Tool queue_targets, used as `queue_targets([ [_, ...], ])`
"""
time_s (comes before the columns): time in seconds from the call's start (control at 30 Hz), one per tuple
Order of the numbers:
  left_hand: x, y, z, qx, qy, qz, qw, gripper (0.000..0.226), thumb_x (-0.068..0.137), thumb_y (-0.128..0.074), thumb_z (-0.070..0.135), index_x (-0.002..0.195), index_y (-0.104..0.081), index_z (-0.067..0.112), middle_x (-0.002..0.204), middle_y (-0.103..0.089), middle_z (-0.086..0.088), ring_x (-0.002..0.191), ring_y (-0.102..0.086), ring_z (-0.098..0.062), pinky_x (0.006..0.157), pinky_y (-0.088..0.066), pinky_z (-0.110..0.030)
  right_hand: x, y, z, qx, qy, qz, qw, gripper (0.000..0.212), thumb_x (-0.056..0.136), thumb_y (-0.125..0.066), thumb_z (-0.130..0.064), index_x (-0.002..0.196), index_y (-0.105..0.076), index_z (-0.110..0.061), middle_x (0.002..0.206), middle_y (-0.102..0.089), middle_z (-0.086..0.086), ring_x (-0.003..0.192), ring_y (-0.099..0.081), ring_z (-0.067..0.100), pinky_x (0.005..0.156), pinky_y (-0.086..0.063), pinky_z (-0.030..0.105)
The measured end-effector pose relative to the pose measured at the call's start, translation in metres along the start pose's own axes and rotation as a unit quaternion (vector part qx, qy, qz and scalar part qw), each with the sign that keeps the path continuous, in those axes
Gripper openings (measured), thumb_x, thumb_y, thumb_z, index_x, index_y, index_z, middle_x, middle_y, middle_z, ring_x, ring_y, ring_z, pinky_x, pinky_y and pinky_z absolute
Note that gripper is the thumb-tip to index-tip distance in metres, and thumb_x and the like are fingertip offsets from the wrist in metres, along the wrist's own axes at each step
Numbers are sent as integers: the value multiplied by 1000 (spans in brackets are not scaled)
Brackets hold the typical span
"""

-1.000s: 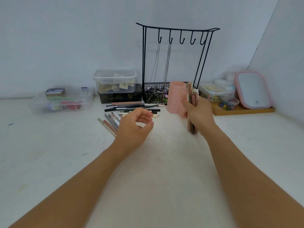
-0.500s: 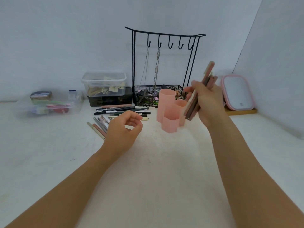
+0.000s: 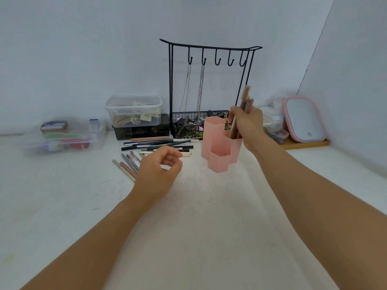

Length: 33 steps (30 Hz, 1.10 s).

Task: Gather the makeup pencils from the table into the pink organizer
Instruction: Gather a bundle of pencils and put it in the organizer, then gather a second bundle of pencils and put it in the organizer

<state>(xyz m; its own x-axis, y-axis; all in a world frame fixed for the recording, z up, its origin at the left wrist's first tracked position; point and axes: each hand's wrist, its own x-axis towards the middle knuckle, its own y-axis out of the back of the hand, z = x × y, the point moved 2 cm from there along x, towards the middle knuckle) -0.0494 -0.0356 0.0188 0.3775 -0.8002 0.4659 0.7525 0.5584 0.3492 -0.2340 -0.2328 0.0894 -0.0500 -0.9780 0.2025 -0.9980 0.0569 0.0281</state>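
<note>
Right hand (image 3: 248, 122) is clenched around a bundle of makeup pencils (image 3: 245, 101), holding them nearly upright with a slight tilt; their lower ends reach down into the right-hand compartment of the pink organizer (image 3: 217, 143), while their upper ends stick out above the fist. How deep they sit in that compartment cannot be told, since the hand covers part of it.

Left hand (image 3: 157, 170) hovers to the left of the organizer, near it but not touching, fingers loosely curled with thumb and forefinger close together and nothing between them.

Loose pencils (image 3: 155, 145) lie flat on the white table (image 3: 199, 227) to the left of the organizer, some in a row parallel to the wall, others fanned out under and beside the left hand.

Behind the organizer stands a black wire rack (image 3: 209, 51) with hooks and two hanging chains. Left of the organizer, beyond the pencils, a clear lidded box (image 3: 134, 109) rests on a dark box. Right of the organizer, a pink-framed mirror (image 3: 303, 120) leans on a wooden tray.
</note>
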Motion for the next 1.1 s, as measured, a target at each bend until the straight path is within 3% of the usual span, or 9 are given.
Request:
queue_targets([
  [0.17, 0, 1, 0, -4, -2, 3, 1000, 22, 90, -69, 6, 92, -69, 28, 84, -70, 11, 79, -64, -3, 63, -54, -17, -6, -1, 20, -48, -60, -71, 995, 17, 86, -72, -37, 87, -69, -21, 79, -75, -4, 76, -70, 18, 64, -55, 28],
  [0.23, 0, 2, 0, -5, -1, 5, 1000, 23, 90, -69, 5, 92, -68, 28, 84, -70, 11, 79, -64, -2, 62, -50, -12, -8, 1, 26, -12, -76, -114, 991, 22, 85, -76, -43, 96, -72, -24, 95, -78, -2, 93, -73, 20, 84, -59, 36],
  [0.33, 1, 3, 0, -7, 1, 8, 1000, 21, 90, -69, 6, 93, -69, 26, 84, -71, 10, 79, -64, -2, 63, -48, -10, -19, 8, 28, 24, -65, -142, 987, 77, 70, -83, -57, 131, -59, -17, 121, -71, -3, 113, -65, 19, 100, -52, 43],
  [0.5, 1, 3, -1, -10, -1, 12, 1000, 21, 90, -69, 6, 93, -68, 27, 84, -70, 11, 74, -62, 3, 63, -47, -10, -50, 17, 41, -23, 20, -125, 992, 117, 52, -98, -35, 140, -20, -35, 118, -48, -20, 95, -58, -15, 65, -54, 12],
  [0.6, 2, 5, -3, -11, 3, 17, 1000, 18, 90, -69, 6, 96, -70, 22, 84, -70, 12, 73, -61, 5, 63, -46, -9, -68, 9, 54, -82, 2, -129, 988, 149, 43, -101, -30, 152, 1, -39, 143, -45, 1, 125, -55, 14, 88, -59, 43],
  [0.73, 6, 11, -8, -10, 20, 21, 1000, 15, 91, -69, 8, 101, -70, 19, 85, -69, 9, 74, -63, -4, 64, -55, -26, -60, 6, 63, -60, -19, -123, 990, 97, 60, -97, -17, 131, -31, -24, 123, -55, -2, 105, -61, 12, 51, -55, 16],
  [0.8, 9, 14, -12, -10, 32, 28, 999, 14, 92, -69, 9, 102, -70, 19, 85, -68, 8, 70, -64, -13, 58, -53, -28, -48, 8, 62, -63, -25, -125, 990, 84, 64, -95, -15, 128, -40, -18, 121, -58, -4, 101, -61, 7, 49, -53, 15],
  [1.0, 15, 23, -23, -31, 77, 67, 994, 12, 95, -67, 13, 99, -67, 24, 89, -66, -5, 42, -65, -27, 31, -46, -26, -37, 5, 57, -33, -50, -84, 995, 99, 68, -91, -10, 149, -34, -10, 121, -55, -9, 84, -58, -2, 47, -50, 10],
  [1.1, 20, 30, -29, -20, 90, 113, 989, 12, 93, -68, 16, 96, -68, 27, 88, -67, 2, 56, -67, -26, 42, -52, -29, -50, 1, 48, -69, 17, 78, 994, 108, 69, -91, -33, 153, -25, -16, 137, -45, -7, 121, -52, 12, 87, -56, 28],
])
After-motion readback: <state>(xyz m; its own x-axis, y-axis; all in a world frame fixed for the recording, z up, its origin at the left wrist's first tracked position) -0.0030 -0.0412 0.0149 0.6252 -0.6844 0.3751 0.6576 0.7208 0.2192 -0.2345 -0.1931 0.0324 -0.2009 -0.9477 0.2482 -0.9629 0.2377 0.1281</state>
